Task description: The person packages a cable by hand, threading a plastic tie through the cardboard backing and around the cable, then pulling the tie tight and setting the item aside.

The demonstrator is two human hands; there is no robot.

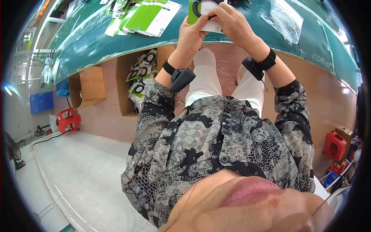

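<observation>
Over the table's near edge, my left hand [190, 35] grips a green and white backing card [211, 27] by its left side, thumb on the front. A coiled black cable [196, 8] lies against the card's upper part. My right hand [235, 24] is closed at the card's right side, its bent fingers pinching near the coil; what exactly sits between the fingertips is hidden. To the left, a fanned stack of green and white cards [148, 17] lies on the table. At the right is a clear plastic bag [285, 21] of thin white ties.
The green-covered table [96, 48] curves across the top. Below it, a cardboard box [124, 87] holds several carded black cables [143, 71]. Another brown box [92, 86] stands farther left. Red plastic stools [68, 120] stand on the floor at both sides.
</observation>
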